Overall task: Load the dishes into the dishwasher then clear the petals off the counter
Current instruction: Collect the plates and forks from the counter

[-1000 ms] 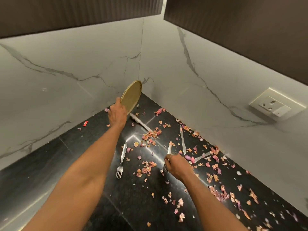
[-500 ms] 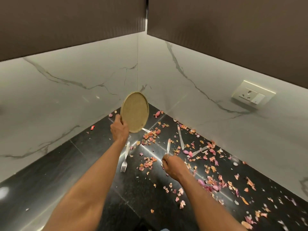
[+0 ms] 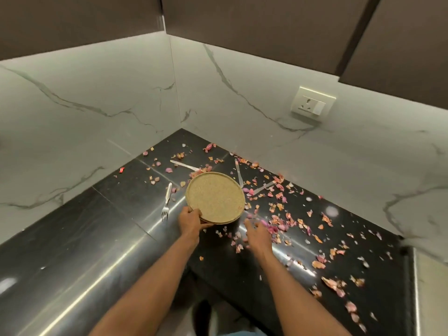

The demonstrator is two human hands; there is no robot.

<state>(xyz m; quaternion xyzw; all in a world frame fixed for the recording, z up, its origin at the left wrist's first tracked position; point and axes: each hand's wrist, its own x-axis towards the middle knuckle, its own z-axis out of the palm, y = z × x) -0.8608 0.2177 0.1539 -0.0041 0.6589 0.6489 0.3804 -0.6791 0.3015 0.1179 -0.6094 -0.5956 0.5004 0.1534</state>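
Tan and speckled, the round flat plate (image 3: 215,198) is lifted clear of the glossy black stone counter (image 3: 116,229), and our left hand (image 3: 191,220) grips its near-left rim, thumb on top and fingers curled beneath. Our right hand (image 3: 256,230) hangs just beside the plate's near-right edge with loosely spread fingers and nothing in it, though motion blur softens it. The steel fork (image 3: 166,201) lies left of the left hand, tines toward us, its long axis running away toward the wall. Two steel knives (image 3: 238,175) lie beyond the plate. Pink dried petals (image 3: 286,221) scatter mostly rightward. We judge the empty right hand nearer the knives, while the fork sits across the plate from it.
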